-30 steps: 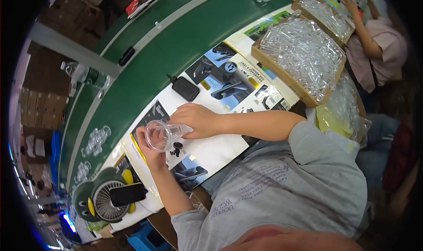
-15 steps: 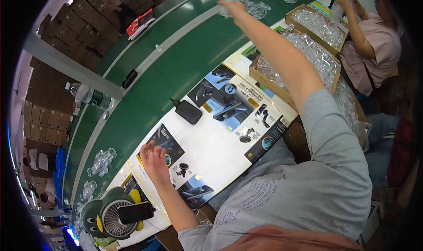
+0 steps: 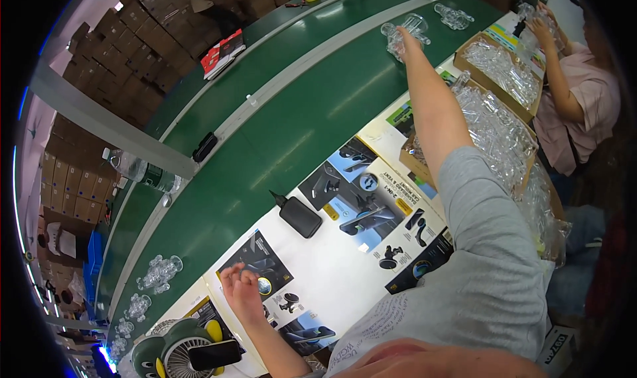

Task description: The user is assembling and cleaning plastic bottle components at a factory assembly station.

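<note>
My right arm stretches to the far side, where my right hand (image 3: 409,42) has its fingers closed on a clear glass-like piece (image 3: 393,40) over the green belt. Another clear, ring-shaped piece (image 3: 417,24) lies right beside it. My left hand (image 3: 241,292) hovers above the printed cardboard sheet (image 3: 332,262), palm empty and fingers loosely bent and apart. A small black box-shaped object with a pointed tip (image 3: 300,217) rests on the sheet, to the right of that hand.
Cartons of clear pieces (image 3: 494,129) stand beneath and beside my right arm. A penguin-shaped fan (image 3: 179,355) with a phone (image 3: 214,355) is at lower left. A water bottle (image 3: 142,170) lies near the metal post (image 3: 106,116). A co-worker (image 3: 574,93) sits at right, holding clear pieces.
My right hand has moved right and nearer with the clear piece, down beside the ring-shaped one on the belt. My left hand stays over the sheet; the whole view has shifted slightly.
</note>
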Available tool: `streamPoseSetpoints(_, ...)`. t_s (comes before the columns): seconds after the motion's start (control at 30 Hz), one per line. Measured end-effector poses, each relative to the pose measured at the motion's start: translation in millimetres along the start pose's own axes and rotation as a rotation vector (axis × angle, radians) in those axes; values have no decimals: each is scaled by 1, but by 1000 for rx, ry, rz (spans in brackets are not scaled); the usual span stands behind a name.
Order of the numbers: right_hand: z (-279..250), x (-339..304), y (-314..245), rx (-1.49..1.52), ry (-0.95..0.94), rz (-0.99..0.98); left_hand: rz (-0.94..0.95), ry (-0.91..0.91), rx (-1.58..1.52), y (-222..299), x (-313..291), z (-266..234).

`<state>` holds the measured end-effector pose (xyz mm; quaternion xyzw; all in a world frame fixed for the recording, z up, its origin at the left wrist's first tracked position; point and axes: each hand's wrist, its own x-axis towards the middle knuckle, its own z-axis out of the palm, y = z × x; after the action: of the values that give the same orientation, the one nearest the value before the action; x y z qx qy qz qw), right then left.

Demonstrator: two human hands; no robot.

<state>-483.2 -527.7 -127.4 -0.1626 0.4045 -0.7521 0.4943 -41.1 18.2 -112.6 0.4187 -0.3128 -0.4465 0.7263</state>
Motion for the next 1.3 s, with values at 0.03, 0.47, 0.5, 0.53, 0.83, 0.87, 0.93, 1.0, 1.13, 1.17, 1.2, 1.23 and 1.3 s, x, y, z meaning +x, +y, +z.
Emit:
streamPoseSetpoints(0.03, -1, 2, 2, 30, -33, 24, -2, -24, -25, 0, 0, -1)
streamPoseSetpoints(0.47, 82, -113, -11, -512, -435, 168, -47, -45, -77, 2, -6, 5)
streamPoseSetpoints(0.5, 85, -134, -15, -489, -613, 211, -63, -24, -73, -2, -6, 0)
streamPoseSetpoints(0.53, 89, -157, -21, -462, -795, 252, -63, -53, -79, -6, -5, -3)
streamPoseSetpoints(0.83, 23, -456, -16, -309, -1199, 628, 65, -204, -149, -2, -8, 16)
streamPoseSetpoints(0.87, 12, -480, -13, -351, -1208, 672, 5, -90, -245, -4, -8, 8)
streamPoseSetpoints(0.93, -11, -497, 3, -345, -1336, 659, -57, 29, -348, -6, -5, 4)
streamPoseSetpoints(1.0, -23, -502, 13, -324, -1406, 638, 58, 148, -309, 3, -4, 15)
streamPoseSetpoints(1.13, -41, -501, 27, -354, -1514, 632, 84, 245, -353, 12, -5, 9)
streamPoseSetpoints(1.17, -45, -499, 27, -353, -1542, 634, 89, 260, -354, 16, -5, 2)
streamPoseSetpoints(1.2, -50, -493, 36, -390, -1597, 639, 103, 207, -363, 21, -5, -6)
streamPoseSetpoints(1.23, -50, -491, 34, -394, -1603, 657, 110, 155, -371, 24, -6, -9)
streamPoseSetpoints(1.3, -49, -489, 31, -535, -1712, 734, 169, 263, -359, 26, -2, -11)
